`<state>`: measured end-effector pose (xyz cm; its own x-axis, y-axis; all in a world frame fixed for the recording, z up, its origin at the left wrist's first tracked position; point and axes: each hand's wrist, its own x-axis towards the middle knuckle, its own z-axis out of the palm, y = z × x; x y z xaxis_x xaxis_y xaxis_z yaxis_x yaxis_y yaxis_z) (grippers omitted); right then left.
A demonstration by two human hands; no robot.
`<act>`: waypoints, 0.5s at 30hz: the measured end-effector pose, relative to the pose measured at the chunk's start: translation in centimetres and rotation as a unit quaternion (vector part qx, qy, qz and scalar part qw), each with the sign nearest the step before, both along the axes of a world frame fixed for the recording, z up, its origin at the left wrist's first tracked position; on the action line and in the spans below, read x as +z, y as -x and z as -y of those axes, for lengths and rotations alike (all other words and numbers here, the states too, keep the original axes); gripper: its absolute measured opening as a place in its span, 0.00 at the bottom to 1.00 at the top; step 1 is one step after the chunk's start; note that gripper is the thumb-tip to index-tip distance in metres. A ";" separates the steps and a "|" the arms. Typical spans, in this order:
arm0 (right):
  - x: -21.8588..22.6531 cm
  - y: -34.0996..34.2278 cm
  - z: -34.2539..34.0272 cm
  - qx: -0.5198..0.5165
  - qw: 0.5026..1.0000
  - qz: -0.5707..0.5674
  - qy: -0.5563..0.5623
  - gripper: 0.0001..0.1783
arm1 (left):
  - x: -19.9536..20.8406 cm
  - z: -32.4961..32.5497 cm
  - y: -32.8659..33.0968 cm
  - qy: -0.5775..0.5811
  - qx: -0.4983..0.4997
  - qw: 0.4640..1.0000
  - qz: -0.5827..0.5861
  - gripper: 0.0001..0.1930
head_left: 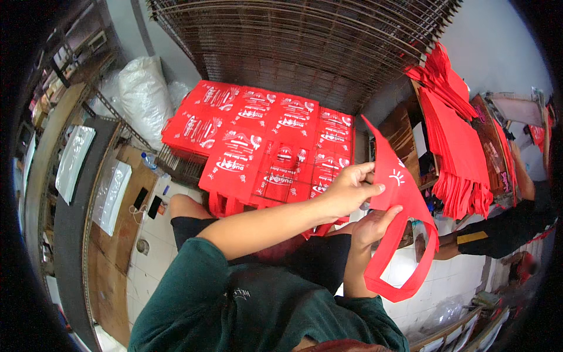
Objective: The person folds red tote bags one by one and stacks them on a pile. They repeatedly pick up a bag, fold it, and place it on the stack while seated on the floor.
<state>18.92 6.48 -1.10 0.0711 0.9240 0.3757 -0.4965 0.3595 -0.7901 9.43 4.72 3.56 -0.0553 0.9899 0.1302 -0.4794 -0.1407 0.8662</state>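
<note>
- Head view: the left hand (350, 190) pinches the near-left edge of a red fabric tote bag (404, 190) between thumb and fingers.
- The right hand (373, 227), just below it, also grips the bag, thumb in front near the base of the handle.
- The bag is held up just right of a flat-laid pile of red printed tote bags (234, 167), its strap handle (427, 278) hanging in a loop past the right hand.
- Behind the pile stands a wire rack (316, 50); a white plastic sack (142, 97) sits to its left.
- Right of the held bag, more red bags (451, 146) hang stacked, near a co-worker's arm (522, 170).
</note>
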 end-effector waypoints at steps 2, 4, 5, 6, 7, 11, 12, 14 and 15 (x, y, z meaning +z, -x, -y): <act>-0.9 -0.1 0.7 0.000 0.977 0.171 -0.130 0.34 | 0.3 0.7 1.3 -0.018 0.035 0.999 0.018 0.22; -5.7 -0.4 1.8 0.165 0.970 0.173 0.034 0.34 | 0.5 0.7 3.8 -0.004 0.027 0.999 0.029 0.23; -7.6 -1.1 2.1 0.275 0.946 0.089 0.143 0.34 | 0.0 0.2 4.9 0.008 0.020 0.998 0.058 0.24; -9.2 -1.7 2.5 0.353 0.897 0.009 0.266 0.34 | 0.5 0.6 6.2 0.045 0.016 0.997 0.063 0.26; -10.4 -2.5 2.7 0.442 0.788 -0.154 0.399 0.35 | 0.3 0.7 7.4 0.069 0.025 0.996 0.053 0.27; -14.7 -2.7 2.2 0.430 0.744 -0.252 0.445 0.36 | -2.1 1.6 12.5 0.142 0.049 0.989 0.011 0.27; -14.1 -2.2 1.9 0.480 0.743 -0.247 0.395 0.34 | -2.1 2.2 13.6 0.163 0.053 0.985 -0.004 0.27; -13.0 -0.6 0.5 0.410 0.799 -0.098 0.430 0.30 | -3.5 2.5 15.7 0.173 0.063 0.983 -0.021 0.30; -12.5 0.2 -0.2 0.367 0.820 -0.020 0.440 0.28 | -3.6 2.7 16.4 0.177 0.065 0.982 -0.029 0.31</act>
<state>18.74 6.64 -13.55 -0.6284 0.6360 -0.4479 -0.3566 -0.7472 -0.5608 -6.95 1.97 -0.05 -0.1874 0.9588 -0.2134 -0.4260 0.1165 0.8972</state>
